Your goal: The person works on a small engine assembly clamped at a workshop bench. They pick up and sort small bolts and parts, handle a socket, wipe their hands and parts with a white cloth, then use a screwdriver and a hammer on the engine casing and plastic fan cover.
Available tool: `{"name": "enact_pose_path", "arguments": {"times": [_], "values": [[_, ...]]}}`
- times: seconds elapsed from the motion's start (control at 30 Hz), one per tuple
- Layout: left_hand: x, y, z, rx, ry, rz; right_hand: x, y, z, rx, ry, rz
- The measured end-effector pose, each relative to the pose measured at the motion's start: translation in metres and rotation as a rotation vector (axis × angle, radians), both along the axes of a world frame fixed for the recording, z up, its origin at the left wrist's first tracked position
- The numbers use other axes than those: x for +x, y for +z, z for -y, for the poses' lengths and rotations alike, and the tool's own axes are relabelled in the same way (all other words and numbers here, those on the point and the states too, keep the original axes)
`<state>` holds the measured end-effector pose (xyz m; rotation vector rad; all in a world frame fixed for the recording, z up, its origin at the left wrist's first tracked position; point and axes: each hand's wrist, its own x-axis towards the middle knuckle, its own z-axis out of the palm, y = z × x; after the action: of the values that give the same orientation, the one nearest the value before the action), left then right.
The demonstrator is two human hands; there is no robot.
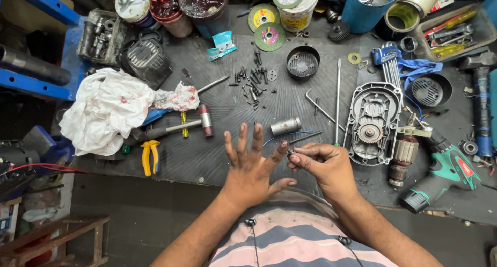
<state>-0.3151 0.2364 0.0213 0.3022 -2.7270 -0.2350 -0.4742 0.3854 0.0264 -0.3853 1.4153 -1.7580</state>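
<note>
Now, small part [291, 154] in right hand [323, 166] fingertips

A dark ribbed rubber mat [217, 158] covers the workbench. On it lie a crumpled white cloth [106, 111], yellow-handled pliers [150, 156], a small hammer [176, 126], scattered black screws [253, 78], a metal cylinder [285, 125], a long screwdriver [337, 98] and a grey gear housing [373, 122].

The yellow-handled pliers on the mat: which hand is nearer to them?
Left. The left hand, fingers spread, is right of the yellow-handled pliers; the right hand, pinching a small metal part, lies farther right.
</note>
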Motion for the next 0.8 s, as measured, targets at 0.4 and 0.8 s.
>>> {"name": "enact_pose_path", "arguments": {"times": [0.4,0.8], "values": [[0.015,0.013,0.003,0.194,-0.042,-0.117,0.000,-0.001,-0.006,0.085,0.038,0.004],[0.013,0.036,0.000,0.113,-0.005,-0.076,0.003,0.018,-0.009,0.075,0.057,-0.623]]}}
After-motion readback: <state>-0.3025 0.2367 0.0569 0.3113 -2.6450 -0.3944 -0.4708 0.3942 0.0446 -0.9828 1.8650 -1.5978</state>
